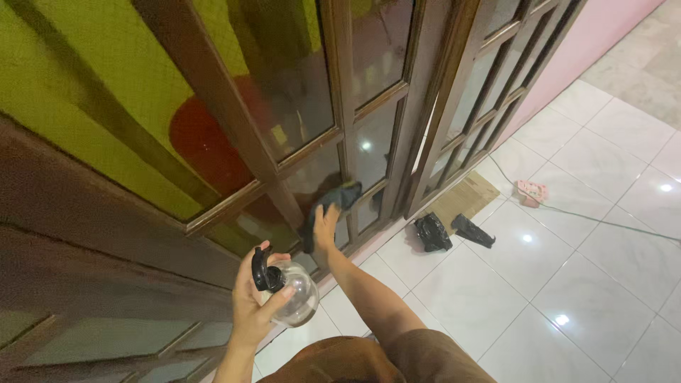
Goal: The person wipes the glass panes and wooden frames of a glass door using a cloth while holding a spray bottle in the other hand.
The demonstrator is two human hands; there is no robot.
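On the white tiled floor (567, 284) ahead of me I see a flat brown cardboard sheet (464, 198) lying against the base of the wooden door frame. Just beside it lie two crumpled black plastic bags (433, 232), one near the other. No labels, signs or screens appear anywhere in my view.

left hand (254, 298): clear spray bottle (292, 292) | right hand (325, 225): dark cloth (333, 202) on door glass (369, 152)

Dark brown wooden door frames (213, 92), black cloth (333, 202), clear spray bottle (298, 298) with black nozzle (266, 273), glossy white floor tiles (589, 276), pink wall (596, 35), 2 black bags (433, 232), pink power strip (532, 191)
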